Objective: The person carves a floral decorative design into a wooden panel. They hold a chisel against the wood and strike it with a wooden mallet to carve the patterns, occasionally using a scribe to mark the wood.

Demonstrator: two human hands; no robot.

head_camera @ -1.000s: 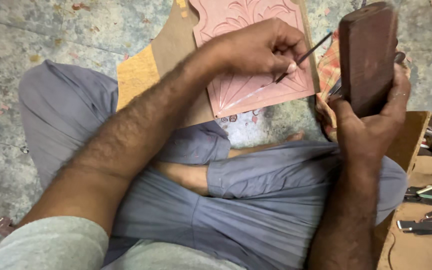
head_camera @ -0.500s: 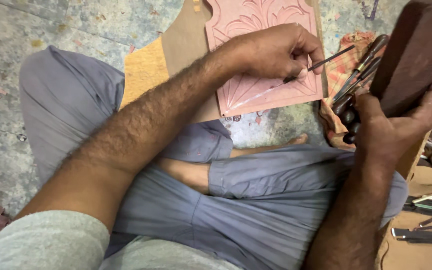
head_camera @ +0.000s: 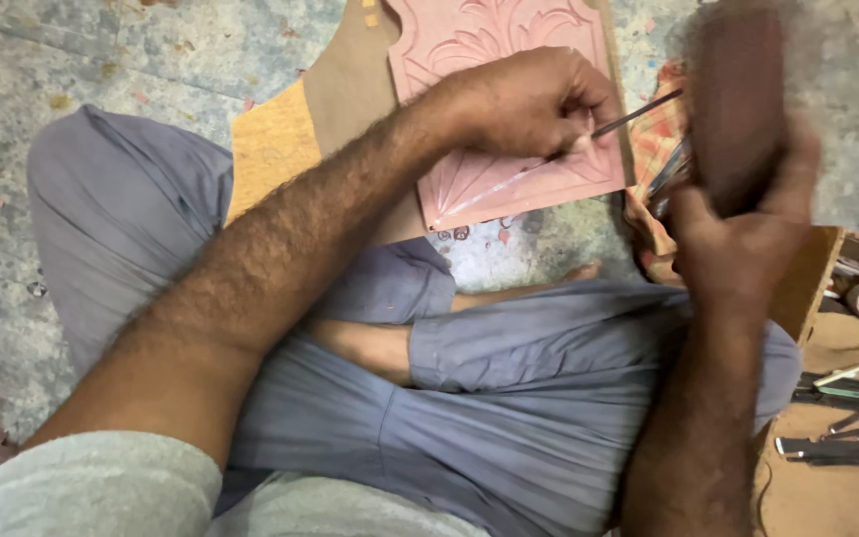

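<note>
Upper centre of frame: my left hand pinches a thin metal chisel, its tip set on the lower right part of the pink carved panel, which lies on a brown board on the floor. Upper right: my right hand grips a dark wooden mallet, motion-blurred, just beside the chisel's upper end; whether they touch, I cannot tell.

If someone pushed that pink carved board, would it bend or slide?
The pink carved board looks flat and stiff, so it probably would not bend. It lies on a brown sheet, so it might slide. The left hand resting on it likely steadies it.
</note>
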